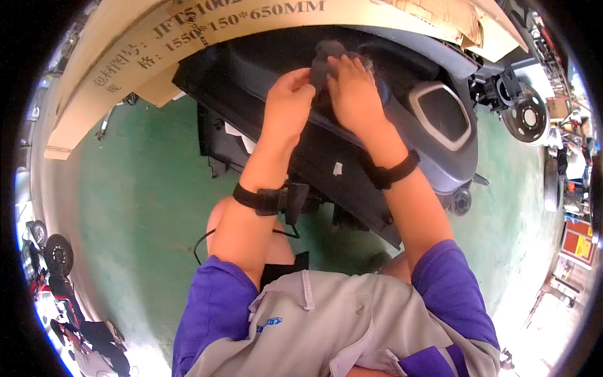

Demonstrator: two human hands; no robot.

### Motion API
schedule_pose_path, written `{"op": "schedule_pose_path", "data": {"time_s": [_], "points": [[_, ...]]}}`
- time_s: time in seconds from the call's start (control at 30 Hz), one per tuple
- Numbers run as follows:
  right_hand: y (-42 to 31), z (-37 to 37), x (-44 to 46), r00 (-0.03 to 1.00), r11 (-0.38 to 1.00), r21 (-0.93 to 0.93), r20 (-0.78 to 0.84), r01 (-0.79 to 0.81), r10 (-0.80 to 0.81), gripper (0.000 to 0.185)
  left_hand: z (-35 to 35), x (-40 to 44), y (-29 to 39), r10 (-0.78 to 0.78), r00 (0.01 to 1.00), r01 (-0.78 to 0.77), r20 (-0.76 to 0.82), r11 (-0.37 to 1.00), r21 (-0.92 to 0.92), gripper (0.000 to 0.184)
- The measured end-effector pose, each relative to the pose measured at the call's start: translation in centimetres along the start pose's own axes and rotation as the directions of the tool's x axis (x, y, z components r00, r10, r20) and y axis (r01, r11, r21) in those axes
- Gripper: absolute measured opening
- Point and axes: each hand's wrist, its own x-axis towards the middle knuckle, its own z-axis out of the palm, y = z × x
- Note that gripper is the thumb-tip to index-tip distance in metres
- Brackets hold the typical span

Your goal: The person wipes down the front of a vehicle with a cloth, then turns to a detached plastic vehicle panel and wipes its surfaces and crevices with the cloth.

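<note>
A large black moulded panel (pixel 245 69), which looks like vehicle trim, lies in front of me. At its right end is a grey rounded part with a pale-framed dark opening (pixel 441 114). Over the panel my left hand (pixel 289 100) pinches the edge of a soft dark grey piece (pixel 326 51), perhaps cloth or foam. My right hand (pixel 353 91) rests against the same piece with its fingers stretched out fairly flat. Its fingertips partly cover the piece, so its full shape is hidden. Both wrists wear black bands.
A long cardboard box (pixel 251 25) with printed lettering spans the far side of the panel. To the right stands a wheel (pixel 527 116), with cluttered shelving behind it. A small caster wheel (pixel 460 201) sits below the panel on the green floor (pixel 138 188). Another wheel (pixel 59 253) is far left.
</note>
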Motion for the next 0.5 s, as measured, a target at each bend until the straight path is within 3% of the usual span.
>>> {"op": "schedule_pose_path", "data": {"time_s": [0.03, 0.1, 0.17, 0.23, 0.33, 0.4, 0.47, 0.5], "points": [[0.3, -0.6, 0.4, 0.99, 0.968, 0.208, 0.011, -0.14, 0.14, 0.042, 0.0, 0.1, 0.4, 0.032, 0.998, -0.028, 0.047, 0.996, -0.081, 0.041], [0.5, -2.6, 0.9, 0.918, 0.729, 0.57, 0.134, -0.379, 0.373, 0.043, 0.4, 0.1, 0.3, 0.103, 0.986, -0.069, 0.127, 0.966, -0.25, 0.047], [-0.8, -4.7, 0.2, 0.875, 0.271, 0.897, 0.208, -0.348, 0.437, 0.048, 1.5, -0.6, -0.2, 0.24, 0.957, -0.259, 0.166, 0.96, 0.106, 0.059], [-0.9, -5.2, -0.6, 0.852, 0.163, 0.933, 0.209, -0.32, 0.48, 0.043, 2.6, -1.5, 0.3, 0.47, 0.869, -0.489, 0.156, 0.764, 0.422, 0.054], [-0.5, -7.6, -1.5, 0.811, 0.159, 0.93, 0.195, -0.332, 0.552, 0.04, 2.6, -0.6, 0.6, 0.409, 0.874, -0.473, 0.262, 0.84, 0.265, 0.043], [0.4, -9.3, -1.8, 0.83, 0.137, 0.941, 0.196, -0.309, 0.522, 0.042, 3.0, -1.0, 1.8, 0.279, 0.924, -0.31, 0.261, 0.947, 0.087, 0.029], [0.6, -11.2, -1.7, 0.692, -0.107, 0.929, 0.336, -0.353, 0.639, 0.045, 3.1, -1.4, 2.2, 0.066, 0.973, -0.041, 0.223, 0.993, -0.113, 0.025], [1.3, -11.3, -1.9, 0.739, 0.169, 0.922, 0.159, -0.347, 0.654, 0.044, 3.1, -2.1, 4.3, -0.012, 0.998, 0.019, 0.056, 0.991, -0.129, 0.024]]}}
